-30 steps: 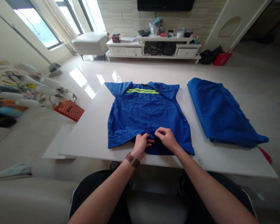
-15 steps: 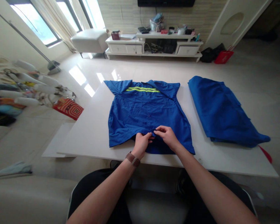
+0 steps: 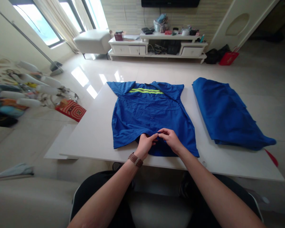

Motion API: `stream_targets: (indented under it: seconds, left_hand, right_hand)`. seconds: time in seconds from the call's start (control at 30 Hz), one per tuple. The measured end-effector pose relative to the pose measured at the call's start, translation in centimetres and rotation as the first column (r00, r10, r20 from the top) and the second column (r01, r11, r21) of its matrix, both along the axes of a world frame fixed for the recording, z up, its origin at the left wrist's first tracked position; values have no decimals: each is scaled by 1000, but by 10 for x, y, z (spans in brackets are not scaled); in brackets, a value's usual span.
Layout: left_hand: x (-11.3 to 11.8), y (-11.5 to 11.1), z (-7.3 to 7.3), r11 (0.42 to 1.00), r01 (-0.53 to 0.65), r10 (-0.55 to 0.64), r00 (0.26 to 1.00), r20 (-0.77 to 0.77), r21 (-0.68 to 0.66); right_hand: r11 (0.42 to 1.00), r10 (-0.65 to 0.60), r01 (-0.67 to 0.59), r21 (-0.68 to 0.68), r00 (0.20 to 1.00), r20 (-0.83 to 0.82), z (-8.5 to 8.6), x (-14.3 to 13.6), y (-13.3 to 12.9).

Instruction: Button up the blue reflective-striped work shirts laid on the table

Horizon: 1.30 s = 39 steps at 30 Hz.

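A blue work shirt (image 3: 154, 110) with yellow-green stripes across its chest lies front up on the white table (image 3: 87, 126), its collar end away from me. My left hand (image 3: 146, 143), with a brown watch strap at the wrist, pinches the lower front edge of the shirt. Close beside it, fingertips nearly touching, my right hand (image 3: 169, 138) pinches the same front edge. The small bit of cloth between the fingers is mostly hidden. A button shows on the placket above the hands. The left part of the hem is lifted in a fold.
Folded blue cloth (image 3: 225, 114) lies on the table to the right, with something red (image 3: 271, 157) at its lower corner. A red patterned paper bag (image 3: 72, 110) stands beyond the table's left edge. At the back are a white TV cabinet (image 3: 128, 49) and a pale stool (image 3: 92, 41).
Both hands stay at the shirt's lower front edge, with only slight finger movement. The left hem has shifted a little, and the whole view has moved slightly.
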<state>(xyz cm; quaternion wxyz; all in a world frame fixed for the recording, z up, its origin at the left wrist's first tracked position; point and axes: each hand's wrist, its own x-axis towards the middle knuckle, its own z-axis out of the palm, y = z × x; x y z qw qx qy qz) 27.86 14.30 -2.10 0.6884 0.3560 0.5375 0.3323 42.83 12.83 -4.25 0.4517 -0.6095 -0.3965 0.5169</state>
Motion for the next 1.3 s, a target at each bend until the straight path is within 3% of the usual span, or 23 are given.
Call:
stream_targets:
  seconds: [0.37,1.3]
  left_hand:
    - [-3,0,2,1000,24,-25,997,77,18]
    - [-2,3,-1,994,31,-33,999,15,103]
  right_hand:
    - [1000,-16,16,-15,1000,6,3,-1,2]
    - [996,-2,-3,89,999,51,-3,2,0]
